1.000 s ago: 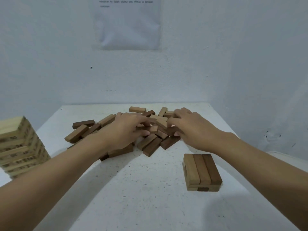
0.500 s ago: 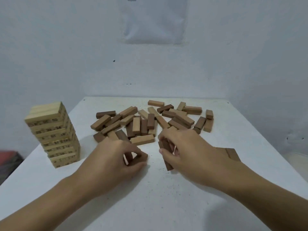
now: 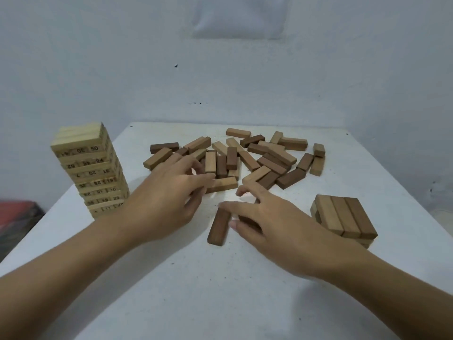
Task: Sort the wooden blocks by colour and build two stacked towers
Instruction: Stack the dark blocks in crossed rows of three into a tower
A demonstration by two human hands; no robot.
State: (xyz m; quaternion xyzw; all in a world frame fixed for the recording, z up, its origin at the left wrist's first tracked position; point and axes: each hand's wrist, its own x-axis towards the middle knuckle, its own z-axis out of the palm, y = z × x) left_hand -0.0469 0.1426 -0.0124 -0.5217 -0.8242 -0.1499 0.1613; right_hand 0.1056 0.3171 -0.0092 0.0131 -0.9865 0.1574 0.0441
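A: Left hand [image 3: 166, 200]?
B: At the near side of the pile [image 3: 245, 158], fingertips on a tan block [image 3: 224, 184]. Pinching or just touching, can't tell.
A: Right hand [image 3: 277, 227]?
B: Fingers spread, index tip on a dark block [image 3: 219, 228] mid-table [image 3: 220, 290].
A: Towers?
B: Pale tower [image 3: 90, 168] at the left edge, low stack [image 3: 343, 217] near the right edge.

Tower [image 3: 90, 168] left — pile [image 3: 272, 165] ahead, stack [image 3: 343, 217] right.
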